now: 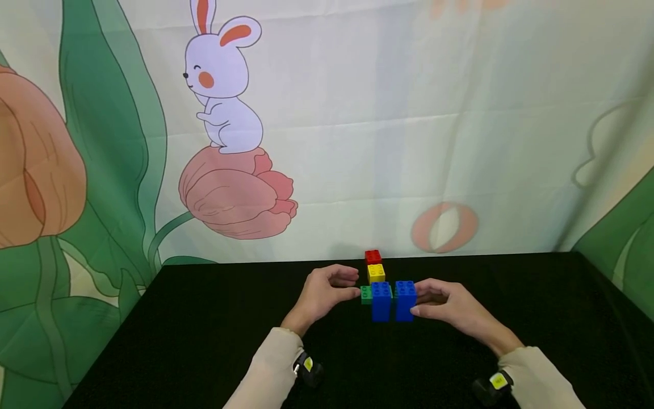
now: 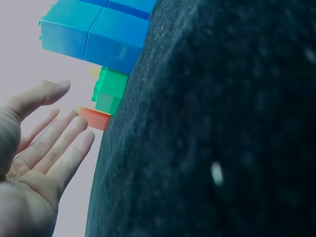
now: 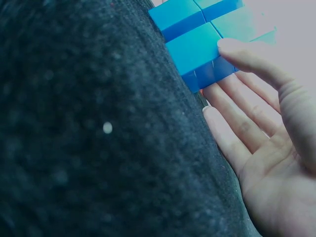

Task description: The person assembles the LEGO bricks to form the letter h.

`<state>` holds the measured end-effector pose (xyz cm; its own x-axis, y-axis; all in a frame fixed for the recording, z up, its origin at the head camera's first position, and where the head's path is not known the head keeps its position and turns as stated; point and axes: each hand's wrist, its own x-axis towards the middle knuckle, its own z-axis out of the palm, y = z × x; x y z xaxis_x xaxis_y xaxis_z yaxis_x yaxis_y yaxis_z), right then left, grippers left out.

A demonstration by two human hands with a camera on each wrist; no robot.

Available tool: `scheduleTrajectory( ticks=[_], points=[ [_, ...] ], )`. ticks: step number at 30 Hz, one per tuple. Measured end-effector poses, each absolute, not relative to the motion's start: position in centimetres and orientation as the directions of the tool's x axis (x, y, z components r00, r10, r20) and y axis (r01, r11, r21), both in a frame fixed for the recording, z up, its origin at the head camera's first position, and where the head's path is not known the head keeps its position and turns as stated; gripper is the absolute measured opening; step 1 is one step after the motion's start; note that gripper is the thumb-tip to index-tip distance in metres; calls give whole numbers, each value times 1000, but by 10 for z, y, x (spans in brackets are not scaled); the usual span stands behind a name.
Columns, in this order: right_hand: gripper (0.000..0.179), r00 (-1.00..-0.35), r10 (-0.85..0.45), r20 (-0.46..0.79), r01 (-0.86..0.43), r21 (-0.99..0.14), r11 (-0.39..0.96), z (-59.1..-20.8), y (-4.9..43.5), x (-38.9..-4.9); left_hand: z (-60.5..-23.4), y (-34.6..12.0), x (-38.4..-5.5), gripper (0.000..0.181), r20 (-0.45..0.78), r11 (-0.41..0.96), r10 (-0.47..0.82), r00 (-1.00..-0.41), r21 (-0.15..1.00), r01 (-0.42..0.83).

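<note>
Two blue brick towers, each of two stacked toy bricks, stand upright with a narrow gap between them. A green brick shows behind them, partly hidden. Farther back are a yellow brick and a red brick. My left hand is left of the green brick, its fingers extended and holding nothing. The right hand is at the right tower's side; in the right wrist view its thumb lies against the blue bricks, with the other fingers fairly straight.
A black cloth covers the table. Behind its far edge hangs a pale curtain printed with a rabbit and flowers. The red brick sits close to that edge.
</note>
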<state>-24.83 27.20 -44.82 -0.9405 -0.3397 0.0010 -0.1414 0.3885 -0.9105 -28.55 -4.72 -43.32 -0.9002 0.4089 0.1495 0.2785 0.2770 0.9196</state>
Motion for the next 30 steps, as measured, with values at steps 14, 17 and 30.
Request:
scheduleTrajectory(
  ticks=[14,17,30],
  points=[
    [52,-942,-335,-7,-131,-912,390,-449,271,-247,-440,-35,-290,30,111,295,389,-915,926,238],
    [53,-942,-335,-9,-129,-913,387,-449,271,-247,-443,-35,-291,30,107,293,385,-917,928,232],
    [52,-940,-342,-8,-137,-907,398,-451,273,-248,-446,-34,-291,30,32,343,386,-922,923,176]
  ],
)
